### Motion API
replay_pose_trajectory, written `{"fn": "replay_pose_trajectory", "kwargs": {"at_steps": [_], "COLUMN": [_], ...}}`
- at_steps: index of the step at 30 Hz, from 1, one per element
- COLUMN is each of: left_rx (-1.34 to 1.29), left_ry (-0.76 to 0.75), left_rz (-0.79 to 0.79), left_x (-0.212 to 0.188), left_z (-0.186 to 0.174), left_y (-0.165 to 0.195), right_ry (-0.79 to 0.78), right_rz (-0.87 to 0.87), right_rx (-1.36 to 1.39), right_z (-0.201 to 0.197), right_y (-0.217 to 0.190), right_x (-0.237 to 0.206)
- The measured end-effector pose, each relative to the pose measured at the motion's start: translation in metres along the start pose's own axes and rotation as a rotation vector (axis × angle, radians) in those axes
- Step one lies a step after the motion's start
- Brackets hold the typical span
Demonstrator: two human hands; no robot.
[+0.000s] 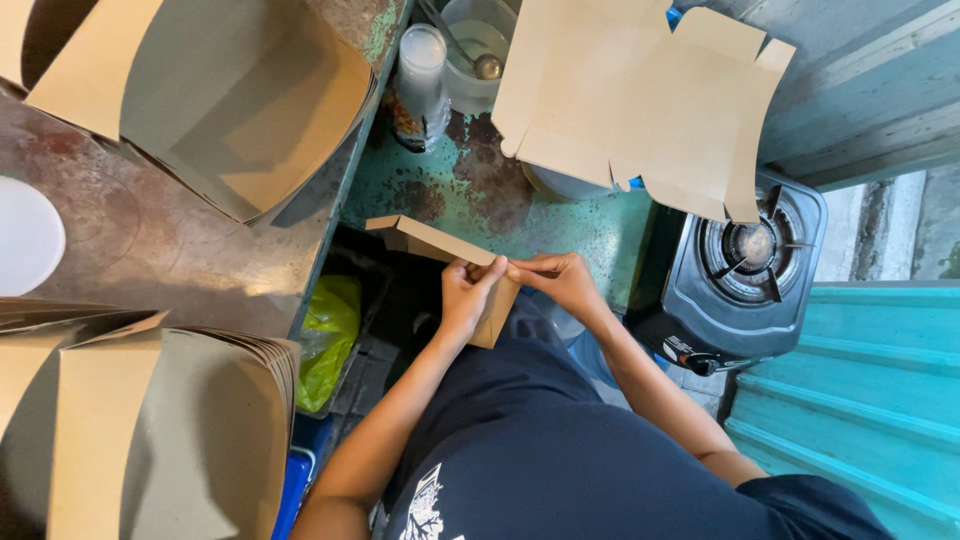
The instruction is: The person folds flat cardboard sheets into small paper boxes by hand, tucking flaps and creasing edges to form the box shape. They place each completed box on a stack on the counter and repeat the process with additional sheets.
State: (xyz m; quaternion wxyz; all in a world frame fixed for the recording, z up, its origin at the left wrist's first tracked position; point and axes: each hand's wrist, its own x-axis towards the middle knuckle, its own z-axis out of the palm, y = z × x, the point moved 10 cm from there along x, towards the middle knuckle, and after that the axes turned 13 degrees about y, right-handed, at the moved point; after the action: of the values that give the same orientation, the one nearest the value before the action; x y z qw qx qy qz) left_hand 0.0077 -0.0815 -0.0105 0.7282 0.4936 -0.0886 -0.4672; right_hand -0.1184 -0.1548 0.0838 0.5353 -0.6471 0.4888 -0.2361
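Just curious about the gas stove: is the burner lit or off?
Off, as far as I can see: the stove shows a bare burner with no flame and nothing on it.

The cardboard box (440, 250) is partly hidden behind both hands.

left hand (467, 295): fingers curled, thumb up, pinching.
right hand (560, 281): fingers bent, tips meeting the left fingers.
forearms: both bare, angled inward toward the fingers.
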Motion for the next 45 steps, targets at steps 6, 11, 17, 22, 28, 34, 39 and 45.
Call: {"fn": "replay_pose_trajectory", "kwargs": {"at_steps": [6, 11, 17, 22, 28, 34, 39, 45], "left_rx": [0.126, 0.372, -0.232, -0.033, 0.004, -0.011, -0.056, -0.121], "left_ry": [-0.061, -0.274, -0.072, -0.055, -0.018, 0.019, 0.107, 0.158], "left_rz": [-0.033, 0.058, -0.292, -0.297, -0.216, -0.091, 0.021, 0.044], "left_x": [0.005, -0.009, 0.003, 0.002, 0.007, 0.019, 0.023, 0.023], "left_z": [0.009, 0.026, -0.018, -0.024, -0.014, -0.015, -0.011, 0.012], "left_y": [-0.026, -0.021, 0.062, 0.108, 0.1, 0.073, 0.066, 0.075], "right_ry": [-0.138, 0.062, 0.16, 0.216, 0.298, 0.402, 0.42, 0.354], "right_rz": [-0.347, -0.561, -0.789, -0.949, -0.982, -0.889, -0.862, -0.783], "right_rx": [0.059, -0.365, -0.288, -0.344, -0.333, -0.315, -0.299, -0.262], "right_z": [0.004, 0.038, 0.017, 0.011, 0.017, 0.012, 0.013, 0.004], "right_y": [-0.092, -0.126, -0.137, -0.145, -0.153, -0.15, -0.156, -0.17], "right_x": [-0.002, -0.009, -0.011, -0.025, -0.03, -0.026, -0.021, -0.015]}}
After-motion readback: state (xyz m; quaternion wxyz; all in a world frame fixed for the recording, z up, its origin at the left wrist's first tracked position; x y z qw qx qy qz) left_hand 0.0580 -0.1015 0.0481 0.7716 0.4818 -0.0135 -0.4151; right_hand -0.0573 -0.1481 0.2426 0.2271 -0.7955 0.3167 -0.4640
